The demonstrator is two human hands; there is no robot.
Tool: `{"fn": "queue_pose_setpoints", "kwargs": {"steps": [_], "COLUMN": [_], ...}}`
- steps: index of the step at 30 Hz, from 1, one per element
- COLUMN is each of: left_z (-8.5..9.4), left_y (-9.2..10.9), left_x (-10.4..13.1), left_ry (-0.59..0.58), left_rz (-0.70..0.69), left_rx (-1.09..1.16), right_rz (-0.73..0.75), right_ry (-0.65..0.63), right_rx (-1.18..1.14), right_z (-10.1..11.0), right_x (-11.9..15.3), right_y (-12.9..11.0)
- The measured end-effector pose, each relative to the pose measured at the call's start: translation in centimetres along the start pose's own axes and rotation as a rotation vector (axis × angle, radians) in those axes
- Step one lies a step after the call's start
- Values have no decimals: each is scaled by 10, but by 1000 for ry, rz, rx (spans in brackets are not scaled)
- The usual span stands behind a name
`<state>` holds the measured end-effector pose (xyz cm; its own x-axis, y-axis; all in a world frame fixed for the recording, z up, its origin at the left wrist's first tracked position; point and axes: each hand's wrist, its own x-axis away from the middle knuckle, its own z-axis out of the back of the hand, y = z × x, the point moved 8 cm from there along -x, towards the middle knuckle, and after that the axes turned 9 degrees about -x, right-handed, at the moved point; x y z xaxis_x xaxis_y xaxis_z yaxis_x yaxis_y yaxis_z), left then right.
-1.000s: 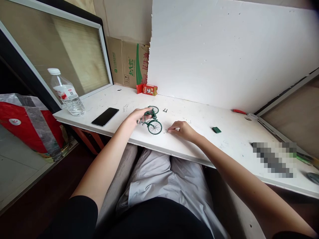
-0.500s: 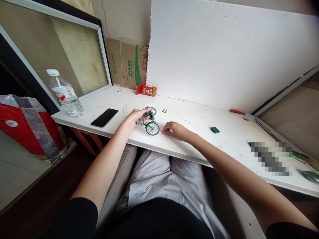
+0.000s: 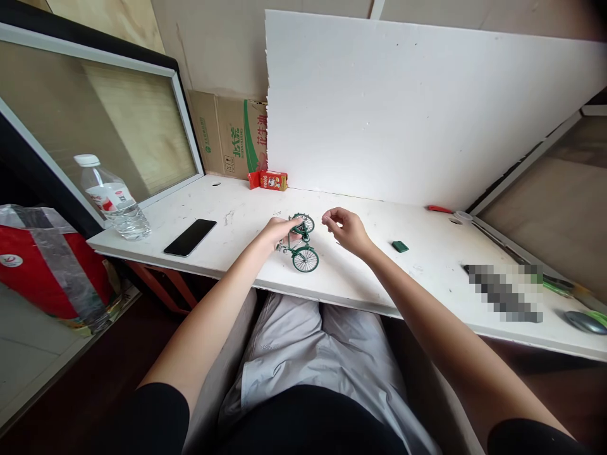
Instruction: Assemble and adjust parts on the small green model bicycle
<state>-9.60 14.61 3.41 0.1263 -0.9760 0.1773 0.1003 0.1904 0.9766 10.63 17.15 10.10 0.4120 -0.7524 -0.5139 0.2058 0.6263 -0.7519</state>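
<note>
My left hand (image 3: 279, 232) is closed around the frame of a small green model bicycle (image 3: 305, 258). Its fingers and thumb grip near the middle, and both spoked wheels face right, one behind the other, above the white table. Just right of the rear wheel, my right hand (image 3: 348, 229) hovers with thumb and forefinger brought together in a pinch. Anything between those fingertips is too small to make out. Further right lies a small dark green block (image 3: 399, 246) on the tabletop.
A black phone (image 3: 190, 237) lies left of my left hand, with a water bottle (image 3: 114, 199) beyond it. At the back are a small red box (image 3: 274, 181), a carton (image 3: 227, 136) and a white board (image 3: 403, 114). A blurred dark object (image 3: 502, 294) lies far right.
My right hand has risen and moved toward the back of the table, fingers still pinched. The bicycle, in my left hand, has shifted slightly right. The camera view has moved a little.
</note>
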Motion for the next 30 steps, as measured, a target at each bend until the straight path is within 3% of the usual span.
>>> {"fn": "queue_pose_setpoints", "kwargs": {"steps": [4, 7, 17, 23, 30], "left_z": [-34, -45, -44, -44, -49], "left_y": [11, 10, 0, -3, -3], "left_x": [-2, -1, 4, 4, 8], "left_ry": [-97, -130, -145, -132, -132], "left_rz": [-69, -84, -131, -108, -111], "left_rx": [-4, -10, 51, 94, 53], "right_rz": [-59, -78, -128, -133, -73], "right_ry": [54, 79, 58, 61, 21], "right_rx": [-21, -77, -262, -281, -223], "right_z": [6, 5, -7, -7, -1], "right_x": [1, 7, 16, 18, 22], "right_y": [4, 8, 15, 21, 13]}}
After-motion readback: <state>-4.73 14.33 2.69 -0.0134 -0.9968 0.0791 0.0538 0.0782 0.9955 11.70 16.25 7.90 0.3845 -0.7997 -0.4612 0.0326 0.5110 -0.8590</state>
